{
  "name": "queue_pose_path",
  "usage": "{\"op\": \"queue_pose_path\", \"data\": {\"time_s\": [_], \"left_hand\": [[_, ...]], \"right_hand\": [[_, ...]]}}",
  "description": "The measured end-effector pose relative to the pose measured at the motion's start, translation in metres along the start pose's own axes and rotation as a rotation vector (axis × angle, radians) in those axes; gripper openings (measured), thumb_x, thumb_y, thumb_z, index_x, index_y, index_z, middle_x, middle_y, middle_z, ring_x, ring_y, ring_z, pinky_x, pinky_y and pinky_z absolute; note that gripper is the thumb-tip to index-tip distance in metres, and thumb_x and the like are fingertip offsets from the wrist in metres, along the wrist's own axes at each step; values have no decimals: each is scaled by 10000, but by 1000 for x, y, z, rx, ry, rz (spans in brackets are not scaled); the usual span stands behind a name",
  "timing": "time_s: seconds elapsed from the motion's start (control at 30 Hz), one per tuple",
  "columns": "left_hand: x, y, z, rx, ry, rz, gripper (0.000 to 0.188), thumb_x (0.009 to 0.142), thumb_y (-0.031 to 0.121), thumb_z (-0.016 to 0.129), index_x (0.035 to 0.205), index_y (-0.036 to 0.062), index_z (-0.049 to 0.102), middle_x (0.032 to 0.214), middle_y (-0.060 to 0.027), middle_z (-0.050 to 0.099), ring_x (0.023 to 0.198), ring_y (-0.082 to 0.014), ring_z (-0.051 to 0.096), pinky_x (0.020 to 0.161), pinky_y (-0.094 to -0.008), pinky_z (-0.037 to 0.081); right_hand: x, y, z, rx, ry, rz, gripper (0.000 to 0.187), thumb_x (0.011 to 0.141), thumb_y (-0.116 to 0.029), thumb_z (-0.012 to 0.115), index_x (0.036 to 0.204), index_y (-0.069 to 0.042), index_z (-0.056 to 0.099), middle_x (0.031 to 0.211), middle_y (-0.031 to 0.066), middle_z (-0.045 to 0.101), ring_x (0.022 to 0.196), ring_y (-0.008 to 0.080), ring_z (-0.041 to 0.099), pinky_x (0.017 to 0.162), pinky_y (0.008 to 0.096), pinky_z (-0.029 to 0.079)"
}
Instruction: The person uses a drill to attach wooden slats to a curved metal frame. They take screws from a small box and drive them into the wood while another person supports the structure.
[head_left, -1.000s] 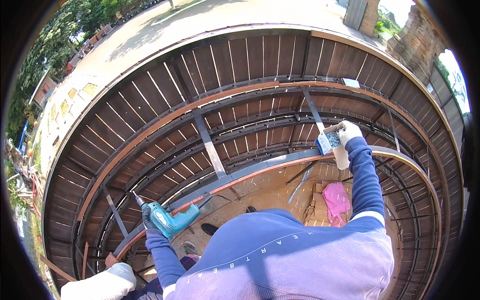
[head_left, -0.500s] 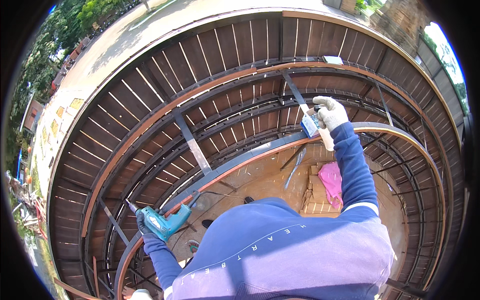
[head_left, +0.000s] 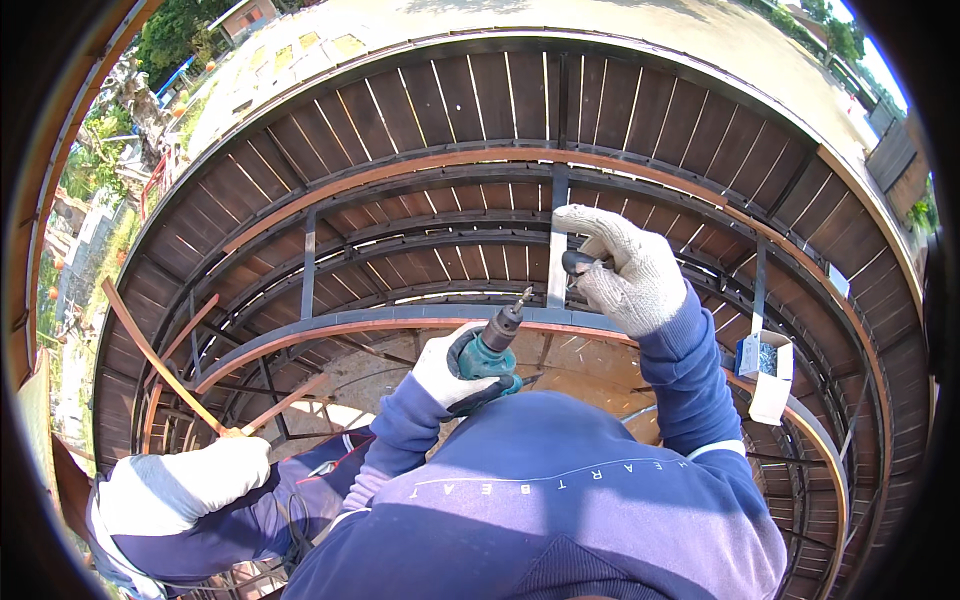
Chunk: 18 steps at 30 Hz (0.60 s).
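My left hand [head_left: 445,368], in a white glove with a dark palm, is closed around a teal power drill [head_left: 490,362]. The drill stands tilted upward in front of my chest, its bit [head_left: 523,297] pointing away from me. To the right, my gloved right hand [head_left: 630,275] is raised above the curved rail, thumb and fingers brought together. Something small may sit in that pinch, but I cannot make it out. An opened white and blue box [head_left: 765,358] of small metal pieces, seemingly screws, rests on the rail farther right.
A curved dark metal frame with flat cross bars [head_left: 558,250] and a reddish-edged rail [head_left: 430,318] arcs before me. Dark slats [head_left: 430,100] line its outer side. At lower left, a co-worker in blue with white headwear [head_left: 185,485] is close, beside thin reddish strips [head_left: 165,360].
My view has swung left. The drill has come up from the left rail to my chest, bit upward. My right hand has left the box, and the co-worker shows more fully.
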<state>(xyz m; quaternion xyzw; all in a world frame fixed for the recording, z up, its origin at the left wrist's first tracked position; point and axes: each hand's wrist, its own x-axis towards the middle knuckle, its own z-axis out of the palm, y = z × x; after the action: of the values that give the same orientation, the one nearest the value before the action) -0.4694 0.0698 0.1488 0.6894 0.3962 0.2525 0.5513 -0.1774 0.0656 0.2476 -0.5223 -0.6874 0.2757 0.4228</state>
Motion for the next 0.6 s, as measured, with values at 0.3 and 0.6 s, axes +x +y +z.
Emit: {"op": "queue_pose_path", "data": {"time_s": [0.3, 0.6], "left_hand": [[-12, 14, 6, 118, 25, -57, 678, 758, 215, 930, 1344, 41, 638, 1105, -98, 765, 1001, -171, 731, 959, -354, 575], [-2, 8, 7, 153, -6, -4, 705, 756, 225, 923, 1369, 55, 619, 1127, -111, 760, 1010, -188, 733, 958, -359, 575]], "right_hand": [[23, 1, 15, -77, -175, -249, 512, 833, 38, 692, 1335, -50, 646, 1119, 132, 757, 880, 248, 750, 830, 360, 609], [19, -2, 13, -129, -136, -168, 360, 912, -84, 701, 1266, -55, 648, 1104, 171, 752, 954, 327, 764, 853, 396, 617]]}}
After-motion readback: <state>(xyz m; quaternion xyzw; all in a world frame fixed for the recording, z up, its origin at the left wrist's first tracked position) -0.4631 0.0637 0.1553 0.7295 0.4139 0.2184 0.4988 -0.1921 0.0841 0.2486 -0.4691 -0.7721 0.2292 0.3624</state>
